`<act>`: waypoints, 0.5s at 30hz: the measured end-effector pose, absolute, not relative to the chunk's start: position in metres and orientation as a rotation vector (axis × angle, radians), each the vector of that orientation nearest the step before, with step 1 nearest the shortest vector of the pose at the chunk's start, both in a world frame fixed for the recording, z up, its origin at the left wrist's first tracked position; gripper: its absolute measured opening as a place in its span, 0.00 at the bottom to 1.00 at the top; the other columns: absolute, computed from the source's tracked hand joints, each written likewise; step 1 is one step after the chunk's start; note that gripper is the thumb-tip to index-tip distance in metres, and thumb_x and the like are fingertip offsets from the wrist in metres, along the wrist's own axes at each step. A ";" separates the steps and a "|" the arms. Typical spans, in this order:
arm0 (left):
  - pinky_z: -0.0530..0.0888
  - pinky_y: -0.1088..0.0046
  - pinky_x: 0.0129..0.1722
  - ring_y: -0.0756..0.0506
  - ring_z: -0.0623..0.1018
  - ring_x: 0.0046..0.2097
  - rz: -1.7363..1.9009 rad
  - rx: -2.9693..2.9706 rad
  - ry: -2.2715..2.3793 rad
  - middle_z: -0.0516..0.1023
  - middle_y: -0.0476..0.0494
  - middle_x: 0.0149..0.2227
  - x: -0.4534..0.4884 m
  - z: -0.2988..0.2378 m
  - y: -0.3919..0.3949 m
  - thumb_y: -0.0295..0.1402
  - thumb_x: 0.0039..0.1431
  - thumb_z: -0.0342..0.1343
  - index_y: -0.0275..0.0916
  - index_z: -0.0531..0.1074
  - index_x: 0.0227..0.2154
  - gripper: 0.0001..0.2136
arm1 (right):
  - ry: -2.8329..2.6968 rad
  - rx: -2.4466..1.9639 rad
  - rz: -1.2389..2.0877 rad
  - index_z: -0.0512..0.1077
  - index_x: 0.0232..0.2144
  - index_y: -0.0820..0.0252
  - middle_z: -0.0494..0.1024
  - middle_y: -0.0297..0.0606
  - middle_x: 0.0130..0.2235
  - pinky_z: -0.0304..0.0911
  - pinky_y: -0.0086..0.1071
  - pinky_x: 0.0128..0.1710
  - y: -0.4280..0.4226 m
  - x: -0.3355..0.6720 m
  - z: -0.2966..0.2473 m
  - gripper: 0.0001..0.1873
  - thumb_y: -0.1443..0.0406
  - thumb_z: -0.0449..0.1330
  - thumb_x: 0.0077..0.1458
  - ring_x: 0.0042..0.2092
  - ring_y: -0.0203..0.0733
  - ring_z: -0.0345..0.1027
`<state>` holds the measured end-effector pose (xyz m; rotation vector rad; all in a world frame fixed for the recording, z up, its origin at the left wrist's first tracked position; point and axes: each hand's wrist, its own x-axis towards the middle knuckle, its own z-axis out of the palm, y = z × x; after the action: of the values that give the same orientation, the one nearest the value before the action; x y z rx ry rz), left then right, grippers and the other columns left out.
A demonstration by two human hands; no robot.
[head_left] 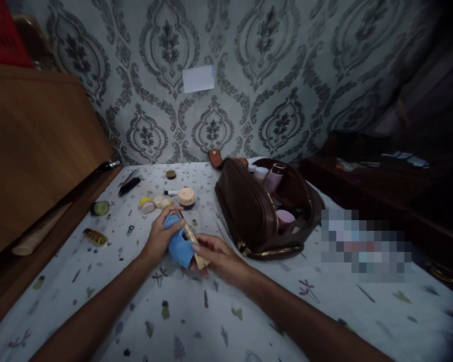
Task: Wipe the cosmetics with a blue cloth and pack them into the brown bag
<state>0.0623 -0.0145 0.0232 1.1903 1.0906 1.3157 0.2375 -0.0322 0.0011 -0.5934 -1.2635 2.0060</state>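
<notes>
Between my two hands is a beige cosmetic tube [191, 238], held at a tilt over the bed sheet. My left hand [162, 230] is closed around its upper end, with a blue cloth [180, 250] bunched in the same grip. The fingers of my right hand [219, 256] pinch the lower end of the tube, next to the cloth. Just beyond my hands stands a cream jar [186, 197] with a dark base. Beside it lie pale puffs [163, 202] and a small yellow-and-pink container [147, 204]. My right fingertips are partly hidden by the tube and cloth.
An open brown toiletry bag [245, 206] holding bottles and jars stands to the right. Further left lie a gold bottle [95, 237], a green round item [100, 207] and a black brush [129, 186]. A wooden cabinet [41, 151] borders the left; patterned wall behind.
</notes>
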 end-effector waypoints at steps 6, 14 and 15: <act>0.65 0.80 0.24 0.53 0.66 0.24 1.424 1.204 1.207 0.67 0.56 0.23 0.062 0.021 -0.012 0.48 0.51 0.63 0.40 0.71 0.32 0.16 | -1.251 -0.764 1.881 0.62 0.40 0.55 0.72 0.26 0.33 0.48 0.20 0.13 -0.035 0.236 -0.001 0.32 0.53 0.75 0.38 0.20 0.26 0.64; 0.64 0.78 0.23 0.51 0.66 0.24 1.406 1.242 1.186 0.68 0.54 0.25 0.063 0.025 -0.015 0.51 0.51 0.62 0.41 0.72 0.37 0.19 | -1.179 -0.579 1.950 0.66 0.38 0.59 0.72 0.28 0.27 0.56 0.21 0.18 -0.032 0.237 -0.004 0.25 0.53 0.71 0.46 0.24 0.29 0.67; 0.65 0.78 0.24 0.51 0.67 0.24 1.371 1.272 1.176 0.69 0.55 0.25 0.062 0.025 -0.016 0.49 0.49 0.64 0.42 0.72 0.40 0.20 | -1.147 -0.571 1.965 0.67 0.38 0.59 0.72 0.28 0.27 0.56 0.21 0.19 -0.032 0.238 -0.005 0.25 0.53 0.72 0.46 0.24 0.29 0.67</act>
<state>0.0623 -0.0156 0.0249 1.2724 1.1758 1.3709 0.2376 -0.0315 -0.0045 -0.5707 -1.1468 1.9654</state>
